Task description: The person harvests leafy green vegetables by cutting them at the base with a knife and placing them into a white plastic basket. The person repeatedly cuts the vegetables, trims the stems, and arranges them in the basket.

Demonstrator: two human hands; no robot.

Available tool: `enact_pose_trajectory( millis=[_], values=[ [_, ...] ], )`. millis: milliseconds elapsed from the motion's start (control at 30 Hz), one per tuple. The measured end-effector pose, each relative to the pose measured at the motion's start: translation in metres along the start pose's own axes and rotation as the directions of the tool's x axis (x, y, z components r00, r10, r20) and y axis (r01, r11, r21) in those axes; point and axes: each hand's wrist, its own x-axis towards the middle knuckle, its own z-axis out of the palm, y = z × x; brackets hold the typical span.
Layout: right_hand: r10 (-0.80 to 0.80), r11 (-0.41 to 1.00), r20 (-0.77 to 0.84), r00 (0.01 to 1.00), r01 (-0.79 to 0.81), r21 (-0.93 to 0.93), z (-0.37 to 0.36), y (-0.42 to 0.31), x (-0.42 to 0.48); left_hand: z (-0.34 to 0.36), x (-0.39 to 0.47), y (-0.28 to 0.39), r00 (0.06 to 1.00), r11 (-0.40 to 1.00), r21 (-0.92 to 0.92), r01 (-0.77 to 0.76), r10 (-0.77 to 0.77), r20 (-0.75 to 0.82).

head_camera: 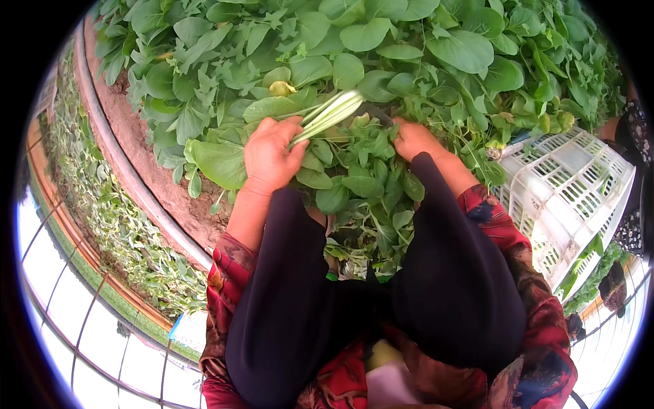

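My left hand [273,153] grips a leafy green with pale stalks [334,113], whose cut-looking white ends point up and to the right. Its broad leaves [219,161] spread out on the left of that hand. Across from the stalk ends, my right hand [416,140] is closed around a knife. Only part of the dark grey blade [377,112] shows among the leaves, and the handle is hidden in the fist. Low green plants [363,174] grow between the two hands, in front of my knees.
Dense leafy greens [327,36] fill the bed ahead. A white slatted plastic crate [562,179] lies tilted at my right, beside another person's patterned clothing [633,225]. On the left, a pipe [127,163] runs along bare soil [115,110].
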Motion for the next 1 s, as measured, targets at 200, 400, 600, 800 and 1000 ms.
enact_pose_trajectory(
  millis=[200, 400, 600, 800, 1000],
  values=[
    [-0.147, 0.952, -0.369, 0.918, 0.233, 0.199, -0.020, -0.005, -0.029, -0.071, -0.036, -0.008, 0.964, 0.717, -0.671, 0.188, -0.265, -0.014],
    [-0.377, 0.865, -0.435, 0.818, 0.479, 0.151, -0.020, -0.021, -0.043, -0.174, -0.123, -0.040, 0.737, 0.443, -0.878, -0.183, -0.528, -0.421],
    [-0.423, 0.855, -0.395, 0.816, 0.503, 0.124, -0.027, -0.031, -0.035, -0.252, -0.213, -0.048, 0.503, 0.637, -0.770, -0.038, -0.654, -0.565],
    [-0.240, 0.929, -0.160, 0.958, 0.274, 0.250, -0.019, -0.050, 0.007, -0.191, -0.207, -0.057, 0.214, 0.551, -0.297, 0.780, -0.681, -0.701],
    [-0.158, 0.968, -0.091, 0.983, 0.172, 0.181, -0.006, -0.056, 0.025, -0.106, -0.039, 0.015, 0.888, 0.751, -0.641, 0.158, -0.392, -0.241]
  ],
)
